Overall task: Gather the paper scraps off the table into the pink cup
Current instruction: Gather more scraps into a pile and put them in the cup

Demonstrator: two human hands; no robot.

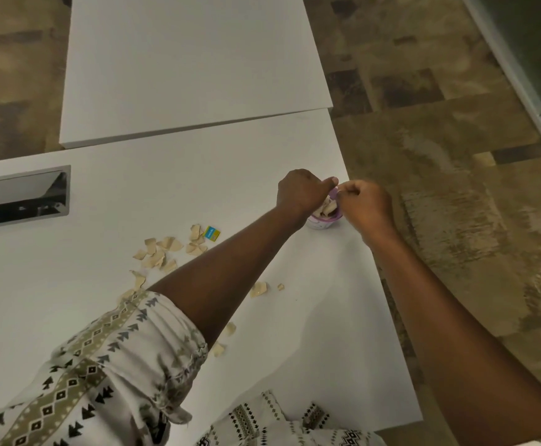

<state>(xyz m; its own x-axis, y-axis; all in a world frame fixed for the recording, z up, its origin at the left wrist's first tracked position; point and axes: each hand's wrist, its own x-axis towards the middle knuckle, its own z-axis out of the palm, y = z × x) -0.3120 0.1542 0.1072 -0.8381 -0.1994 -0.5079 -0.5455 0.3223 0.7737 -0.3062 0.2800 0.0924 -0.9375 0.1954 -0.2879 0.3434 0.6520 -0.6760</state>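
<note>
The pink cup (323, 221) stands right of the frame's centre, near the right edge of the white surface (198, 175), with paper scraps (329, 207) showing inside. The left hand (299, 192) curls over its mouth; whether it holds anything I cannot tell. The right hand (367, 204) pinches the rim. Loose scraps (163, 252) lie scattered to the cup's lower left, beside a small blue-yellow tag (213, 234).
</note>
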